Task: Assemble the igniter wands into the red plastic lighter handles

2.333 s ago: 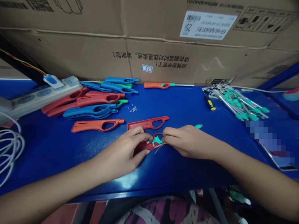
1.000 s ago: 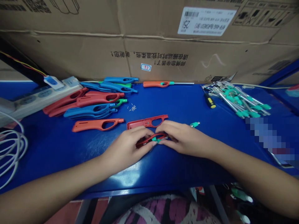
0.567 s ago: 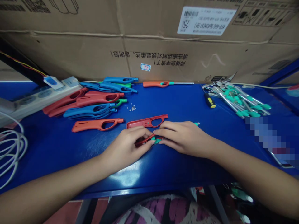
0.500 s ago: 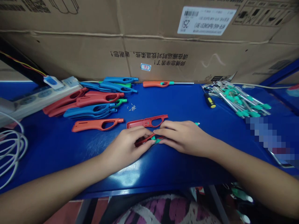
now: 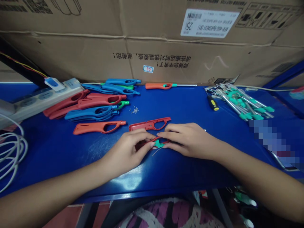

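Note:
Between my two hands is a red lighter shell half (image 5: 163, 139) with a green trigger (image 5: 158, 144) set in its loop and thin wires hanging below. My left hand (image 5: 133, 147) grips the shell's left end, thumb beside the trigger. My right hand (image 5: 187, 139) pinches the loop end; its fingers hide most of the metal tube, whose tip shows past the knuckles. Just behind them lies another red shell half (image 5: 149, 124), inner side up. An orange shell (image 5: 95, 127) rests to the left of it.
Red shells (image 5: 102, 99) and blue shells (image 5: 90, 113) are piled beside a power strip (image 5: 45, 95). Small screws (image 5: 134, 110) lie mid-table. An assembled orange lighter (image 5: 159, 85) is by the cardboard box (image 5: 83, 60). A screwdriver (image 5: 213, 104) and tube assemblies (image 5: 242, 101) sit at right.
The green trigger shows more openly between my fingers, and a thin wire now hangs below it. My right hand has shifted slightly, and less of the tube's tip is visible.

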A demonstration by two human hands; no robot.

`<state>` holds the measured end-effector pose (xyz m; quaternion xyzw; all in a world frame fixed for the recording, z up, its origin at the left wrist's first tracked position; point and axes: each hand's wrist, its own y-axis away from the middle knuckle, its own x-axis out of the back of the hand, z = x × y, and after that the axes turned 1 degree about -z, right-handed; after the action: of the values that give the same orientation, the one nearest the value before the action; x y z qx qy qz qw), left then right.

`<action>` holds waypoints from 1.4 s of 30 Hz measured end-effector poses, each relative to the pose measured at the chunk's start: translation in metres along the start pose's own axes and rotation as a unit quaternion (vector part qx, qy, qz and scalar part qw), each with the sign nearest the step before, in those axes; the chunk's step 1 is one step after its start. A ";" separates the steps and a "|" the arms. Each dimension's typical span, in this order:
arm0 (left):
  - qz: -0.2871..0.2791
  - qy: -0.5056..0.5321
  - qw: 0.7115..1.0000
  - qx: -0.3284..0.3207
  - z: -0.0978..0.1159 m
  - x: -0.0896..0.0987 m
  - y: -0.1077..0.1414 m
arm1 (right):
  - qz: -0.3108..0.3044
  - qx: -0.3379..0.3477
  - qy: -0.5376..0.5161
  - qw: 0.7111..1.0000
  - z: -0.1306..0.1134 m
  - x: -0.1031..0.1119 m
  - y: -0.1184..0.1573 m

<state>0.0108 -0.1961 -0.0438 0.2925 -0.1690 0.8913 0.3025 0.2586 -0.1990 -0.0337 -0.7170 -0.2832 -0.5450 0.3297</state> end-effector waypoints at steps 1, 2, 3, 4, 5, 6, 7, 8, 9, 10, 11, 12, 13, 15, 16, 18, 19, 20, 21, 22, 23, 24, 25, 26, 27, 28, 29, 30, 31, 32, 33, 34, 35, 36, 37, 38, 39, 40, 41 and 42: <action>0.002 0.003 1.000 0.002 0.000 -0.001 0.000 | 0.001 0.003 0.003 1.000 0.000 0.000 0.000; 0.003 0.001 1.000 0.000 -0.001 -0.001 0.000 | 0.001 0.006 0.006 1.000 0.001 0.000 0.000; 0.004 -0.006 1.000 -0.005 -0.001 -0.001 0.000 | 0.001 0.009 0.007 1.000 0.001 0.001 0.000; 0.004 -0.018 1.000 -0.014 -0.002 -0.001 0.001 | -0.001 0.013 0.008 1.000 0.002 0.001 0.001; 0.001 -0.035 0.999 -0.027 -0.002 -0.001 0.002 | -0.005 0.016 0.006 1.000 0.002 0.002 0.001; -0.002 -0.061 0.997 -0.040 -0.002 0.000 0.003 | -0.010 0.019 0.003 1.000 0.003 0.003 0.001; -0.004 -0.093 0.994 -0.056 -0.002 0.000 0.004 | -0.016 0.019 -0.002 1.000 0.004 0.004 0.001; -0.003 -0.127 0.989 -0.072 -0.003 0.001 0.005 | -0.023 0.017 -0.008 1.000 0.006 0.005 0.001; 0.001 -0.162 0.983 -0.087 -0.003 0.001 0.006 | -0.030 0.013 -0.016 0.999 0.007 0.006 0.002; 0.008 -0.192 0.976 -0.099 -0.003 0.002 0.007 | -0.036 0.007 -0.022 0.999 0.008 0.007 0.002; 0.017 -0.217 0.970 -0.108 -0.003 0.003 0.008 | -0.041 0.000 -0.028 0.999 0.009 0.008 0.003; 0.024 -0.234 0.965 -0.115 -0.003 0.003 0.008 | -0.044 -0.005 -0.034 0.998 0.010 0.010 0.004; 0.026 -0.246 0.962 -0.118 -0.003 0.003 0.009 | -0.044 -0.010 -0.040 0.998 0.011 0.011 0.004; 0.018 -0.259 0.959 -0.118 -0.003 0.004 0.010 | -0.037 -0.018 -0.050 0.998 0.012 0.014 0.005; 0.010 -0.263 0.958 -0.116 -0.003 0.005 0.010 | -0.031 -0.020 -0.053 0.998 0.012 0.016 0.005; 0.000 -0.267 0.957 -0.114 -0.003 0.005 0.011 | -0.022 -0.023 -0.052 0.998 0.011 0.020 0.006; -0.002 -0.268 0.956 -0.114 -0.002 0.006 0.011 | -0.021 -0.023 -0.048 0.998 0.011 0.022 0.006; -0.002 -0.269 0.956 -0.115 -0.002 0.006 0.012 | -0.023 -0.023 -0.044 0.999 0.010 0.023 0.007; -0.003 -0.268 0.956 -0.116 -0.002 0.007 0.012 | -0.028 -0.022 -0.039 0.999 0.009 0.024 0.007; -0.003 -0.267 0.957 -0.117 -0.002 0.007 0.012 | -0.034 -0.020 -0.035 0.999 0.007 0.024 0.008; -0.004 -0.264 0.957 -0.117 -0.001 0.007 0.012 | -0.043 -0.018 -0.031 0.998 0.006 0.024 0.008; -0.008 -0.261 0.958 -0.117 -0.001 0.007 0.012 | -0.052 -0.015 -0.027 0.998 0.005 0.024 0.009; -0.011 -0.257 0.959 -0.117 -0.001 0.008 0.012 | -0.062 -0.012 -0.022 0.998 0.004 0.024 0.009; -0.015 -0.252 0.961 -0.116 -0.001 0.008 0.012 | -0.070 -0.009 -0.017 0.997 0.003 0.024 0.009; -0.017 -0.248 0.962 -0.114 -0.001 0.008 0.011 | -0.076 -0.005 -0.014 0.997 0.003 0.023 0.008; -0.018 -0.244 0.963 -0.112 -0.001 0.008 0.011 | -0.078 -0.002 -0.013 0.997 0.003 0.023 0.008; -0.018 -0.241 0.964 -0.110 -0.001 0.008 0.011 | -0.074 -0.002 -0.013 0.997 0.005 0.023 0.008; -0.018 -0.239 0.965 -0.109 -0.002 0.008 0.011 | -0.059 -0.008 -0.016 0.998 0.008 0.024 0.008; -0.017 -0.239 0.965 -0.108 -0.002 0.008 0.011 | -0.034 -0.025 -0.017 0.999 0.013 0.025 0.009; -0.017 -0.239 0.965 -0.108 -0.003 0.009 0.011 | -0.004 -0.054 -0.012 0.998 0.020 0.026 0.010; -0.016 -0.239 0.965 -0.111 -0.003 0.009 0.011 | 0.037 -0.095 0.000 0.995 0.029 0.028 0.011; -0.013 -0.241 0.964 -0.113 -0.003 0.010 0.012 | 0.074 -0.151 0.030 0.985 0.039 0.030 0.014; -0.013 -0.245 0.962 -0.117 -0.003 0.010 0.012 | 0.084 -0.205 0.069 0.973 0.051 0.032 0.017; -0.013 -0.251 0.960 -0.123 -0.003 0.010 0.013 | 0.080 -0.249 0.113 0.959 0.064 0.035 0.020; -0.015 -0.259 0.957 -0.128 -0.002 0.011 0.013 | 0.080 -0.280 0.164 0.942 0.077 0.039 0.025; -0.017 -0.266 0.954 -0.133 -0.002 0.011 0.014 | 0.079 -0.317 0.203 0.923 0.089 0.042 0.030; -0.018 -0.273 0.952 -0.136 -0.002 0.011 0.014 | 0.091 -0.363 0.221 0.901 0.101 0.046 0.035; -0.019 -0.278 0.951 -0.138 -0.002 0.011 0.015 | 0.102 -0.415 0.225 0.876 0.111 0.050 0.041; -0.019 -0.281 0.949 -0.139 -0.003 0.011 0.015 | 0.109 -0.469 0.225 0.847 0.120 0.055 0.047; -0.019 -0.285 0.948 -0.141 -0.003 0.010 0.015 | 0.100 -0.524 0.221 0.816 0.128 0.058 0.053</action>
<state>-0.0073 -0.2016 -0.0418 0.4918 -0.3661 0.7321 0.2968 0.3894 -0.1293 -0.0102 -0.6657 0.1992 -0.7190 0.0105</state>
